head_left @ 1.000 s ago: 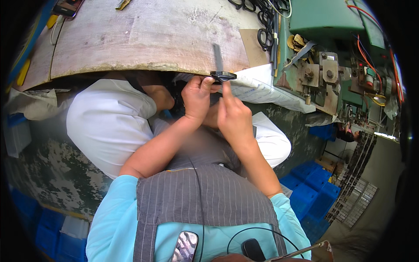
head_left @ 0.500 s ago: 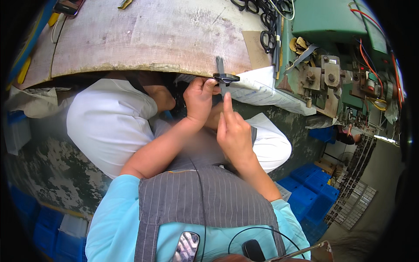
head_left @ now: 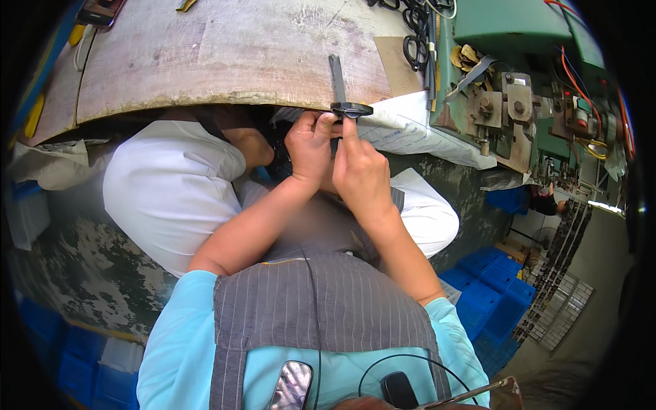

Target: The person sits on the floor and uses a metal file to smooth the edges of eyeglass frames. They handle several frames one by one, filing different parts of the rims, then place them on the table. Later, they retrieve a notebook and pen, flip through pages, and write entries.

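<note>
While both hands are raised to the near edge of the wooden surface (head_left: 225,55), a pair of scissors (head_left: 342,92) is held there, its dark handles at the edge and its closed blades lying flat on the wood, pointing away from the person. The left hand (head_left: 309,147) is curled just under the handles, with its fingers (head_left: 321,123) bent and pinched against the handle loops from the left. The right hand (head_left: 362,174) is set close beside it, touching it, with its forefinger stretched up and pressed onto the handles from below; the other fingers of that hand are folded together.

More dark scissors (head_left: 413,34) are piled at the far right corner of the surface, beside a green machine (head_left: 519,82) with metal fittings and red wires. A white sack (head_left: 410,130) lies between the surface edge and the machine, just right of the hands. Blue crates (head_left: 492,294) are stacked on the floor at lower right; what they contain cannot be told. Further blue crates (head_left: 75,355) show at lower left, their contents likewise hidden.
</note>
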Demonstrator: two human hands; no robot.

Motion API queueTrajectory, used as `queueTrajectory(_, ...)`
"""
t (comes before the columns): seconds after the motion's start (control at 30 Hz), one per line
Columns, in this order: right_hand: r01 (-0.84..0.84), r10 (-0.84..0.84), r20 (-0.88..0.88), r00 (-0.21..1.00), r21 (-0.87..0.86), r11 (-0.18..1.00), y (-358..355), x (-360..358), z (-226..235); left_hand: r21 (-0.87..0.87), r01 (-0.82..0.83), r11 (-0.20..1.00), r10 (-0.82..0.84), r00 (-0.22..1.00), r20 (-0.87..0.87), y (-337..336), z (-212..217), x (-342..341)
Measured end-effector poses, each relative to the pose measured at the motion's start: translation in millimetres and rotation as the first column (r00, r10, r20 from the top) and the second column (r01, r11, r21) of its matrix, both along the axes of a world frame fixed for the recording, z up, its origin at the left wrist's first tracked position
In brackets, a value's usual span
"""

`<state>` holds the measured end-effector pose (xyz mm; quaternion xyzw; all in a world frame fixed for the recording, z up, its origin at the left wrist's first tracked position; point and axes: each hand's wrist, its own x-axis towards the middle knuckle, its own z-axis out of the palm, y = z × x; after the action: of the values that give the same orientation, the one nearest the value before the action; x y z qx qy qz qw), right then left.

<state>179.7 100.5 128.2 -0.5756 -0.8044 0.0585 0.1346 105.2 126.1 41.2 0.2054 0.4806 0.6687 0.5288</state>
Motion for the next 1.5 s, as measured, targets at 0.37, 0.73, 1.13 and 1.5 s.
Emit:
queueTrajectory(0.37, -0.023, 0.022, -0.005, 1.000, -0.058, 0.998, -26, 2, 23, 0.041, -0.030, 0.999, 0.019, 0.969, 0.248, -1, 2, 5)
queueTrajectory(0.73, 0.090, -0.086, 0.027, 0.996, -0.190, 0.978, -11, 1, 25, 0.037, -0.003, 0.999, -0.003, 0.990, 0.138, -1, 3, 4)
queueTrajectory(1.13, 0.047, -0.037, 0.126, 0.991, -0.072, 0.996, -5, -15, 25, 0.000, -0.018, 1.000, 0.018, 1.000, -0.025, -1, 3, 1)
queueTrajectory(1.5, 0.034, -0.031, 0.097, 0.995, -0.032, 0.999, -2, -14, 13, -0.033, -0.010, 0.999, 0.004, 0.985, -0.173, -1, 8, -1)
